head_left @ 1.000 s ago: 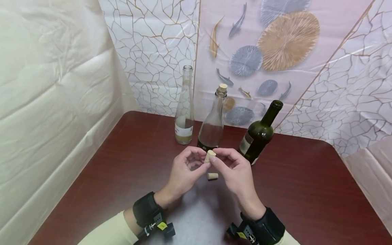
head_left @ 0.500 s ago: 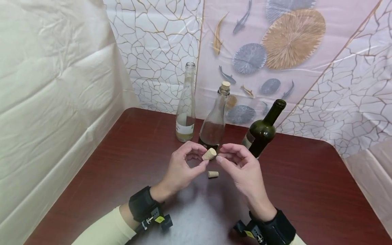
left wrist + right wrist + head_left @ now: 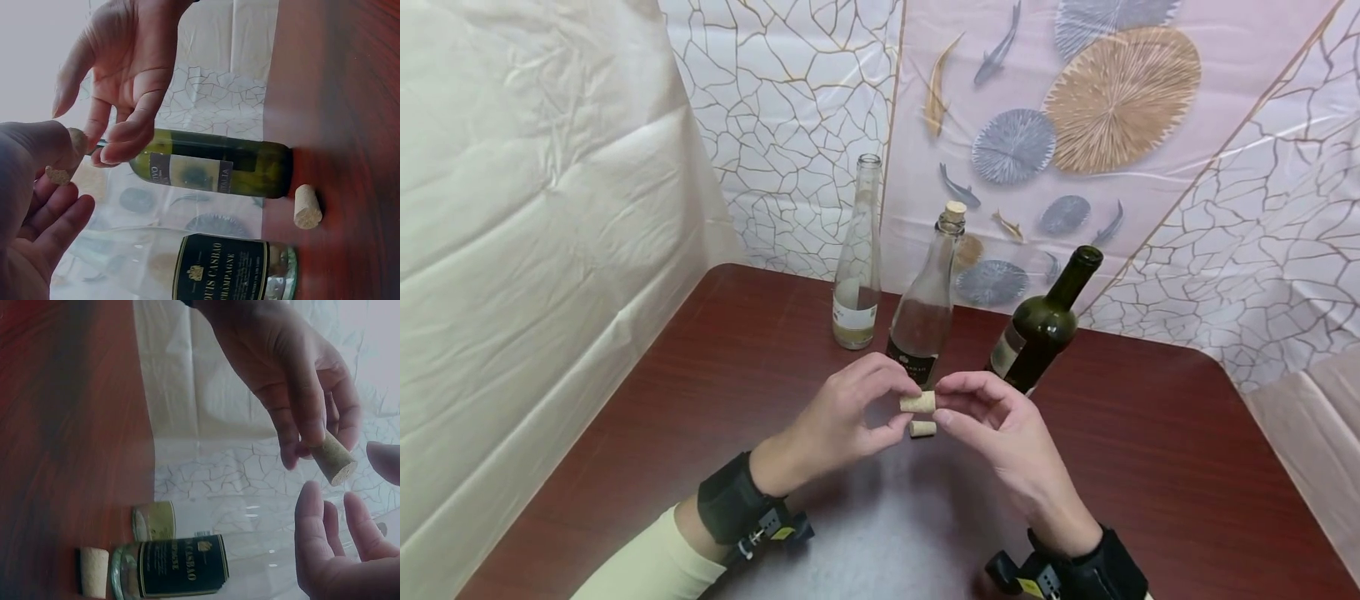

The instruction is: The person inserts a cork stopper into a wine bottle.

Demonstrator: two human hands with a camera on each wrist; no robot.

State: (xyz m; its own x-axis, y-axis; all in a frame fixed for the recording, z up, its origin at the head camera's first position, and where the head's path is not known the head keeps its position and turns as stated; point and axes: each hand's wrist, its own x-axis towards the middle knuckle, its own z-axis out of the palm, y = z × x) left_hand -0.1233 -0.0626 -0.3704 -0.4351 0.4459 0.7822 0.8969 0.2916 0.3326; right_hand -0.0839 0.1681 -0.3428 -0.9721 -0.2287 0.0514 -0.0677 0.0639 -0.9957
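My left hand (image 3: 842, 412) pinches a tapered cork (image 3: 917, 402) between thumb and fingertips, above the table in front of the bottles. Its wider end points right in the head view. Right beside that end is my right hand (image 3: 1011, 429); the right wrist view shows its thumb and fingers (image 3: 309, 509) spread apart, with a gap between them and the cork (image 3: 335, 464). A second cork (image 3: 922, 428) lies on its side on the table below. Behind the hands stands a clear champagne bottle (image 3: 922, 321) with a dark label and a cork (image 3: 955, 212) in its mouth.
A clear bottle with a white label (image 3: 856, 308) stands behind on the left, its mouth uncorked. The green wine bottle (image 3: 1045, 321) at the right also has no cork. A patterned cloth (image 3: 797, 108) hangs behind the dark red table (image 3: 1150, 450).
Both hands held the cork at first; the right hand then let go and drew slightly away. The left hand has lowered the cork a little and turned it to lie level.
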